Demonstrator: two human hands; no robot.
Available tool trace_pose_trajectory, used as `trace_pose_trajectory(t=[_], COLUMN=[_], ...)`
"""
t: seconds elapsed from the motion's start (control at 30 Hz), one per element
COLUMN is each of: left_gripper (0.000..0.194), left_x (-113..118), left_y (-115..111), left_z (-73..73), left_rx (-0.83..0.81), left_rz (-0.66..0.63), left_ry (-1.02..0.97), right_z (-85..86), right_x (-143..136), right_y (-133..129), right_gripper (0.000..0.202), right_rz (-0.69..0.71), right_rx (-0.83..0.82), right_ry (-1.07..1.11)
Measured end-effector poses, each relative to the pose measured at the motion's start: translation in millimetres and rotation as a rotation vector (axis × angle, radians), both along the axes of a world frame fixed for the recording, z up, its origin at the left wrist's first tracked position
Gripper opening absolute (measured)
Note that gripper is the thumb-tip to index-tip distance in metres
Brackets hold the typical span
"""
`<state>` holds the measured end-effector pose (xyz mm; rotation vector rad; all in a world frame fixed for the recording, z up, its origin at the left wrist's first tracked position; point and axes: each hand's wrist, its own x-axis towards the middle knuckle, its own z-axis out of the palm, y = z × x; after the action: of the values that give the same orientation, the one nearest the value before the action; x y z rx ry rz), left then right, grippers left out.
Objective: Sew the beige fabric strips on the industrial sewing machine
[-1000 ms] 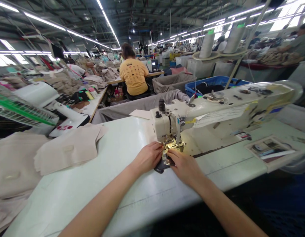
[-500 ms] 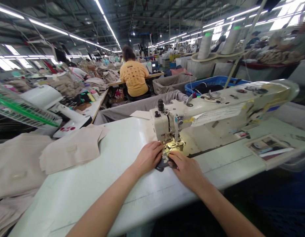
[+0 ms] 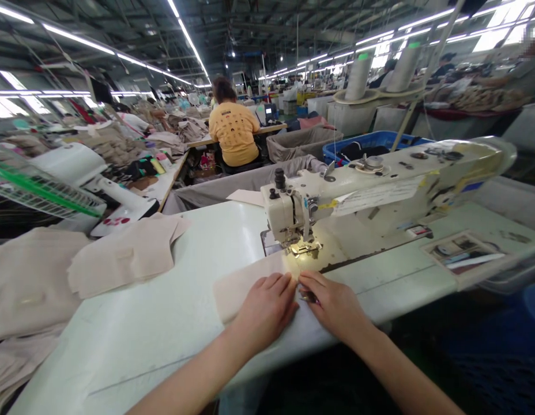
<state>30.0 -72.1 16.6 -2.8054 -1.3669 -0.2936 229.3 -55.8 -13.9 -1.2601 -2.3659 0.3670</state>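
Observation:
A beige fabric piece lies flat on the table in front of the sewing machine, its far right part by the lit presser foot. My left hand rests on this piece, fingers together, fingertips pinching at its right edge. Close beside it, my right hand has thumb and forefinger closed at the same edge. A small dark metal tool with a pinkish bit sticks out under the right fingers; its kind is mostly hidden.
Stacked beige fabric pieces lie at left, near a white fan. Thread cones stand behind the machine. A tray of small tools is set into the table at right. A person in a yellow shirt sits ahead.
Both hands have drawn back from the presser foot toward me. The beige piece now shows flat to the left of the needle, and a metal plate shows beside the machine head.

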Motion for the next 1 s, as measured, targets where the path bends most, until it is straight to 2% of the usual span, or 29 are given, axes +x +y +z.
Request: trace_pose_trajectory(t=[0.2, 0.37, 0.6, 0.77, 0.87, 1.0], left_gripper=[0.033, 0.033, 0.028, 0.030, 0.032, 0.031], left_x=[-1, -5, -16, -26, -31, -34], left_y=[0, 7, 38, 64, 76, 81], left_z=[-2.4, -8.3, -6.1, -4.0, -2.9, -3.5], left_rx=[0.033, 0.034, 0.015, -0.002, -0.011, -0.009], left_rz=[-0.019, -0.072, -0.067, -0.088, -0.096, -0.104], left_ry=[0.047, -0.048, -0.068, -0.105, -0.107, -0.128], right_z=[4.1, 7.7, 15.9, 25.4, 26.6, 22.5], right_x=[0, -2, -14, -23, -25, -21], right_y=[-5, -1, 27, 45, 48, 39], right_gripper=[0.033, 0.032, 0.022, 0.025, 0.027, 0.028], right_rz=[0.015, 0.020, -0.007, -0.021, -0.026, -0.045], right_rx=[0.006, -0.011, -0.018, -0.038, -0.057, -0.067], right_ry=[-0.164, -0.253, -0.251, -0.259, -0.242, -0.207])
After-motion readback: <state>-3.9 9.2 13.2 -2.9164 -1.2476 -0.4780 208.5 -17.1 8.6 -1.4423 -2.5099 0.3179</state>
